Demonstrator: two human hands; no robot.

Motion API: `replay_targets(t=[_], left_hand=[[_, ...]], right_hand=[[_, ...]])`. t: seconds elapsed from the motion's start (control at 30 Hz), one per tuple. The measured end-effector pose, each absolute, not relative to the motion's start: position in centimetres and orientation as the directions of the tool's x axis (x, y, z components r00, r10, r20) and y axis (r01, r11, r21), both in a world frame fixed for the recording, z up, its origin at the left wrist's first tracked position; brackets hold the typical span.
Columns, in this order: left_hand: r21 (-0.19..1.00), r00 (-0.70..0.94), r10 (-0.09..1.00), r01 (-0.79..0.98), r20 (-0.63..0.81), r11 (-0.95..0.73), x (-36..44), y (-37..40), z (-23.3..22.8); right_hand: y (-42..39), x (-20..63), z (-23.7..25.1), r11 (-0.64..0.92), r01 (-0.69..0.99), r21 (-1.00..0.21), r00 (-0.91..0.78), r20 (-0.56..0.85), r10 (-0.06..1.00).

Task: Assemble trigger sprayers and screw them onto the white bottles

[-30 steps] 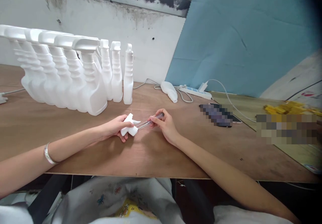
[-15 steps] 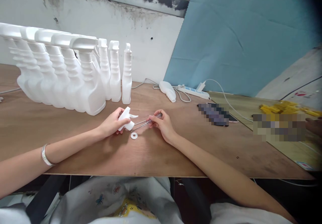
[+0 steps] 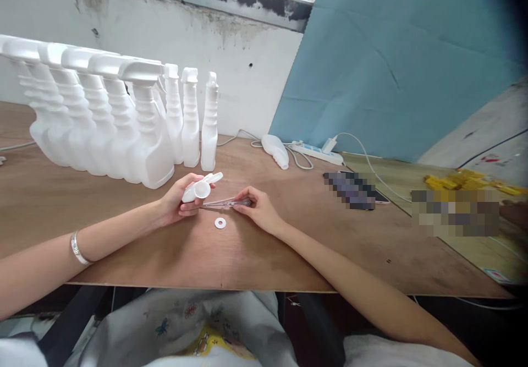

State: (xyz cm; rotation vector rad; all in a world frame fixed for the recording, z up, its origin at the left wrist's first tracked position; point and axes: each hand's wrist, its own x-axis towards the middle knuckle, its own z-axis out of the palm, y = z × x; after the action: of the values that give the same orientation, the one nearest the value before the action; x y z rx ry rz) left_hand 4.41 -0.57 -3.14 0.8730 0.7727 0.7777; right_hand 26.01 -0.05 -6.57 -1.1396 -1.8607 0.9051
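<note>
My left hand [image 3: 183, 199] is closed around a white trigger sprayer head [image 3: 202, 190], whose round open collar faces me. My right hand [image 3: 256, 210] pinches thin metal tweezers [image 3: 223, 203] between thumb and fingers. Their tips point left and reach close to the fingers of my left hand; whether they touch anything there I cannot tell. Just below the tweezers, a flat white ring washer [image 3: 220, 223] lies on the wooden table [image 3: 264, 257].
White spray bottles [image 3: 144, 130] stand in rows at the left back. Another white bottle [image 3: 275, 151] lies on its side beside a power strip [image 3: 317, 152] and its cables. Right of these is a partly pixelated dark phone [image 3: 350, 190]. Yellow items [image 3: 462, 182] lie at the far right, near another person's hand [image 3: 513, 211].
My left hand has turned the sprayer head, so its collar now faces me rather than down to the right. My right hand has come slightly lower and left, with the tweezers lying flatter.
</note>
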Motion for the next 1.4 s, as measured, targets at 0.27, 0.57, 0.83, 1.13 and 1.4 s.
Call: replay_targets(t=[0.27,0.57,0.83,1.13,1.4], left_hand=[[0.824,0.589,0.765,-0.278,-0.259,0.493,4.4,-0.7,-3.3],[0.875,0.651,0.678,-0.044,-0.341,0.482,4.9,-1.5,-3.6],[0.867,0.729,0.601,-0.023,-0.327,0.499,5.1,-1.7,-3.9],[0.901,0.764,0.588,-0.023,-0.264,0.433,4.8,-1.0,-4.2],[0.933,0.779,0.572,0.046,-0.257,0.357,5.0,-1.6,-4.0]], right_hand=[[-0.9,25.8,-6.0,0.514,0.560,-0.649,-0.414,0.318,0.853],[-1.6,25.9,-5.8,0.814,0.420,-0.402,-0.491,0.653,0.576],[-1.7,25.8,-5.3,0.908,0.353,-0.226,-0.559,0.727,0.399],[0.9,29.2,-3.4,0.712,0.681,-0.169,-0.419,0.708,0.569],[2.3,33.2,-0.8,0.090,0.962,0.259,-0.171,0.312,0.935]])
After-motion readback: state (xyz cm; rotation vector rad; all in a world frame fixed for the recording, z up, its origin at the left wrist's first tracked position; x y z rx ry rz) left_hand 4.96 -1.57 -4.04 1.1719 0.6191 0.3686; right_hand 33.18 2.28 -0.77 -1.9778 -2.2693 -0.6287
